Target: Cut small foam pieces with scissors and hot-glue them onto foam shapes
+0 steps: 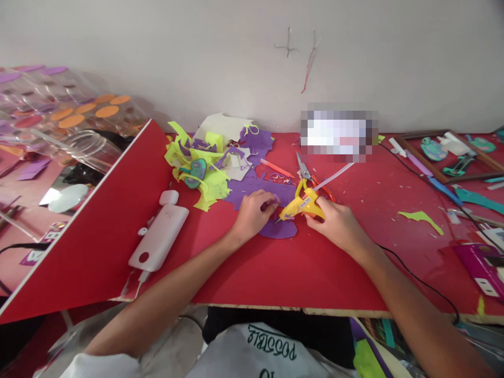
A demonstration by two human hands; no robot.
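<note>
My right hand [336, 223] is wrapped round a yellow hot glue gun [301, 205], a pale glue stick [334, 176] jutting from its back. The nozzle points down and left at a rounded purple foam piece [281, 230] lying on the red table. Just beside the nozzle, my left hand [255, 210] pinches a small purple foam piece [276, 200], mostly hidden by the fingers. Behind the glue gun lie scissors [303, 170] with yellow and orange handles. A larger purple foam sheet [252, 190] spreads beyond my left hand.
A heap of yellow-green scraps [212, 191] lies back left. Left of it are a white power bank [159, 239] and a red divider [94, 231]. A black cord [417, 278] crosses the right side, near a brown frame [421, 157]. A blurred bright rectangle [336, 134] stands against the wall.
</note>
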